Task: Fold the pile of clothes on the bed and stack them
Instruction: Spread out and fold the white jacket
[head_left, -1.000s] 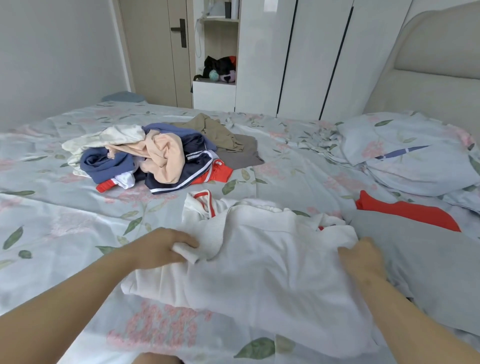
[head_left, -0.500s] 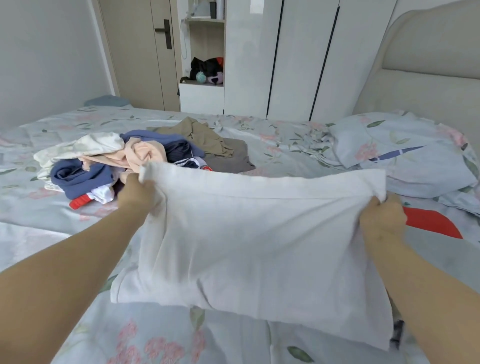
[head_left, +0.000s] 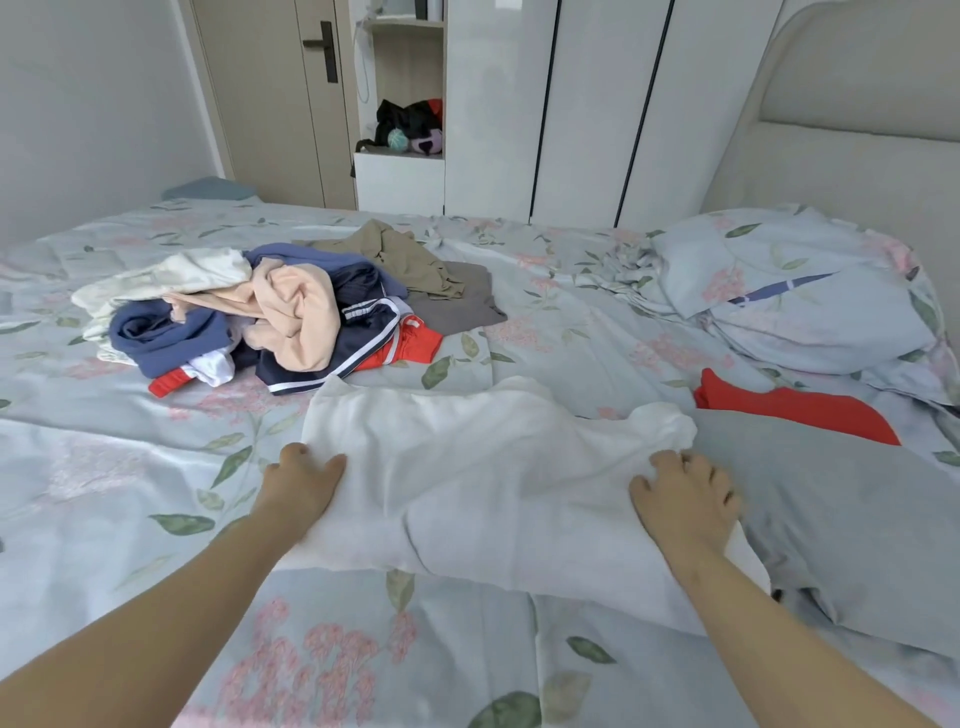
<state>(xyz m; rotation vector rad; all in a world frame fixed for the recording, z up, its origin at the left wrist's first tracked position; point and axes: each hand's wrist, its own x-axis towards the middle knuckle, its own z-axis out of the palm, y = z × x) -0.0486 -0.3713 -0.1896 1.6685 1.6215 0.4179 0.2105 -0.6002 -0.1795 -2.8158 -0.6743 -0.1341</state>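
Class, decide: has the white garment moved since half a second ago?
Yes. The white garment dropped: its top edge earlier overlapped the clothes pile; now it lies on the bed, short of it.

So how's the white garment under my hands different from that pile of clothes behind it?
The white garment lies spread out flat; the pile is a crumpled heap. The white garment is one colour; the pile mixes navy, peach, red and cream. Both lie on the bed.

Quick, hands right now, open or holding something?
Left hand: on the white garment's left edge, fingers bent; grip cannot be told.
Right hand: open, fingers spread, pressing the garment's right side.
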